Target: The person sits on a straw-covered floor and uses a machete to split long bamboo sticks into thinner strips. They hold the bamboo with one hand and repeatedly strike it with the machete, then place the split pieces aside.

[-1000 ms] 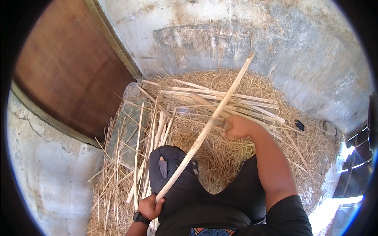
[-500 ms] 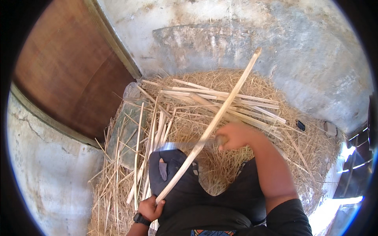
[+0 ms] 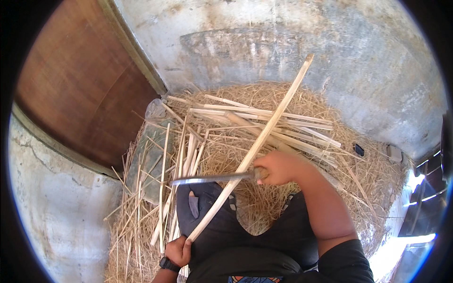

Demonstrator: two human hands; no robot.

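A long pale bamboo strip (image 3: 269, 128) slants across my lap from lower left to upper right. My left hand (image 3: 178, 251), with a dark watch at the wrist, is closed around its near end beside my thigh. In my right hand (image 3: 277, 168) is the short handle of a machete, fingers wrapped round it. The machete's blade (image 3: 203, 179) points left and lies across the strip at about mid-length, over my left knee. Whether the edge is sunk into the strip cannot be made out.
Loose bamboo strips (image 3: 222, 109) lie across shavings (image 3: 226, 144) on the floor, with more strips (image 3: 165, 179) at the left. A stone slab (image 3: 152, 174) stands near the wooden door (image 3: 85, 89). A small black object (image 3: 359, 150) lies at right by the stained wall (image 3: 283, 42).
My right hand has shifted slightly toward me and the blade, blurred before, now shows sharply, lower across the strip. The strip and my left hand stay nearly where they were.
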